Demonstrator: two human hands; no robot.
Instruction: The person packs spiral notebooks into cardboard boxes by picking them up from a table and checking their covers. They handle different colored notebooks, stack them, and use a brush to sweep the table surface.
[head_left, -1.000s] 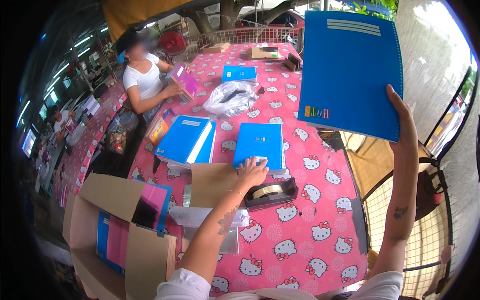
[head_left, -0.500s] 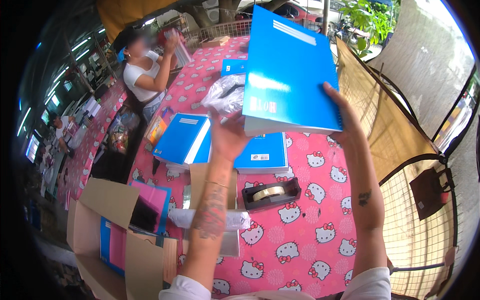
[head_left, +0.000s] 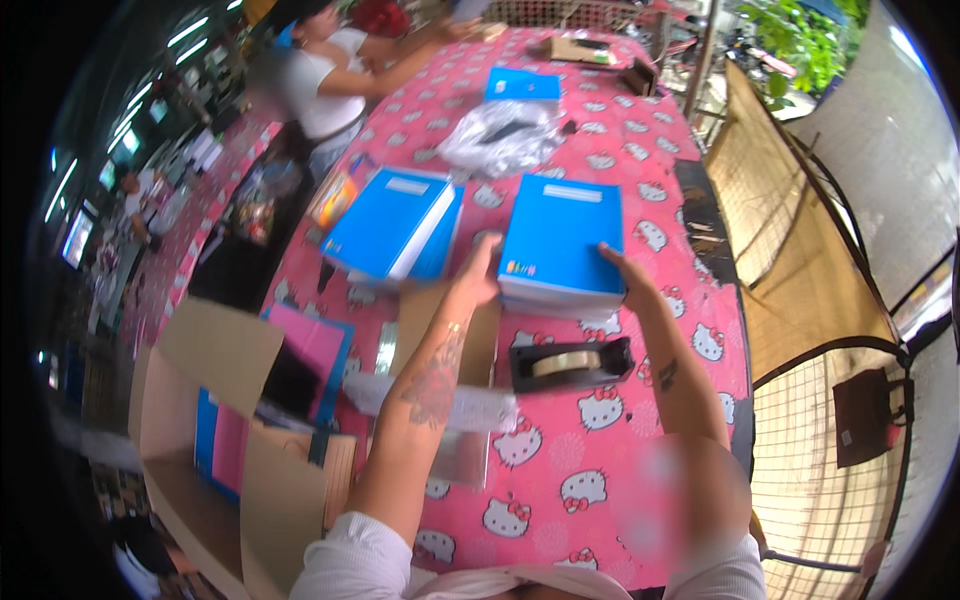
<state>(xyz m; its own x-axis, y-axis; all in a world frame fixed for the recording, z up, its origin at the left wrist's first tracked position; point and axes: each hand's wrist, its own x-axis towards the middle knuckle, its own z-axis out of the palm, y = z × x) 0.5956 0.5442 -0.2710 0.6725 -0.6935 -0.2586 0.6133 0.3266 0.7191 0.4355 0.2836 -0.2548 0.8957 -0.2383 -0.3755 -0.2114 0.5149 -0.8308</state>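
My blue notebook point(head_left: 562, 232) sits atop a pile on the desk point(head_left: 665, 400), just past centre. Taking it as my dial: left hand point(head_left: 480, 272), at 8 o'clock, is open along its side; right hand point(head_left: 636, 282), at 4, lays a thumb over its edge, fingers hidden, so I can't tell whether it grips. I'd judge they flank it to square it up. The other books point(head_left: 388, 225) lie at 9, the tape dispenser point(head_left: 572, 366) at 6, probably for easy reach. Its label strip faces 12; its long axis looks to run 12 to 6.
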